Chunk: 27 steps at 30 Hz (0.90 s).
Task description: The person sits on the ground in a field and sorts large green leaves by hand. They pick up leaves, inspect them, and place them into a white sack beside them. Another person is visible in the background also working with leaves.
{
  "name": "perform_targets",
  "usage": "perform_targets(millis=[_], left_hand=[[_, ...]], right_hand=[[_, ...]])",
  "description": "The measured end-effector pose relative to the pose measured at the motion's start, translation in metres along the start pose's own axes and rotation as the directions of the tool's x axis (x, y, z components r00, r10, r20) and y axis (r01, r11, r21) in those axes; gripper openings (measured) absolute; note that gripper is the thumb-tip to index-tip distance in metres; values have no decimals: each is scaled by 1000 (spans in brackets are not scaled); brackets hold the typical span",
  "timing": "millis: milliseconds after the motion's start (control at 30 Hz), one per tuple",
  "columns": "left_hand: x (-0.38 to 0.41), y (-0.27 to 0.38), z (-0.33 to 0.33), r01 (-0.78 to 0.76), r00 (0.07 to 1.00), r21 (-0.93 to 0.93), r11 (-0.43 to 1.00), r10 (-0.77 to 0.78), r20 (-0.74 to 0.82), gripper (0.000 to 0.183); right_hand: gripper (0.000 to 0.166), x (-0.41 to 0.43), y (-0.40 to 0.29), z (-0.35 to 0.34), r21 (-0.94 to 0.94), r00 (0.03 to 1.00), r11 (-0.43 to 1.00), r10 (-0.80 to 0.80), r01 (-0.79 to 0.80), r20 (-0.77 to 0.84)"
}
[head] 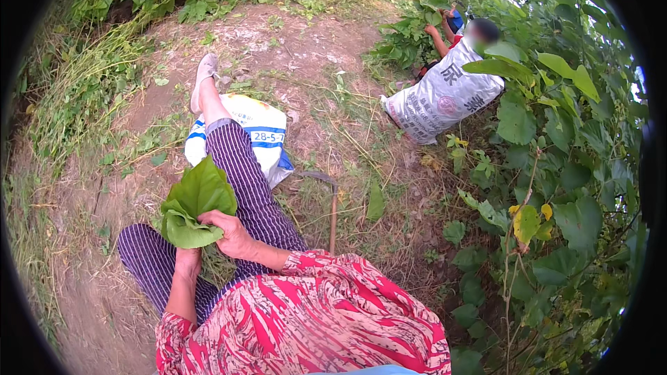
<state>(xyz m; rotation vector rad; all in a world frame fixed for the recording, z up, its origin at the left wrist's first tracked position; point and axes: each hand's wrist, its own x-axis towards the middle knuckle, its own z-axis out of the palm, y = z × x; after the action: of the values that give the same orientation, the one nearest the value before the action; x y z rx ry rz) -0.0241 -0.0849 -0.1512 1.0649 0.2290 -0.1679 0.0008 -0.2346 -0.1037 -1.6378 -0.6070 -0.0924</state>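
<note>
A bundle of broad green leaves point(200, 190) is held up over my lap, its lower leaves curled and folded. From below, my left hand point(188, 255) supports the bundle; the leaves hide its fingers, and only the wrist and heel of the hand show. My right hand point(228, 229) pinches the right edge of the leaves between thumb and fingers. Striped trousers point(242, 166) cover my legs, one stretched forward and the other bent. Under the outstretched leg lies a white and blue woven sack point(268, 138).
A sickle point(333, 208) with a wooden handle lies on the ground to my right. Ahead on the right, a person's hands point(432, 28) hold leafy stems, beside a printed white sack point(443, 88). Leafy bushes point(563, 177) crowd the right side. Cut stems point(104, 94) lie at left.
</note>
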Motion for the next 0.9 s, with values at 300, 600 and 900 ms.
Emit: perform_targets(millis=[300,600,900], left_hand=[[-16,14,-17,267,964,-301,916,-254,83,29],[-17,16,-21,200,967,-483,853,-92,239,51],[-19,23,-18,247,968,-451,857,-203,145,70]], right_hand=[[28,0,8,-7,153,977,979,-154,131,150],[26,-3,8,-16,307,982,951,-26,-33,185],[25,9,0,-26,2,790,983,-149,184,595]])
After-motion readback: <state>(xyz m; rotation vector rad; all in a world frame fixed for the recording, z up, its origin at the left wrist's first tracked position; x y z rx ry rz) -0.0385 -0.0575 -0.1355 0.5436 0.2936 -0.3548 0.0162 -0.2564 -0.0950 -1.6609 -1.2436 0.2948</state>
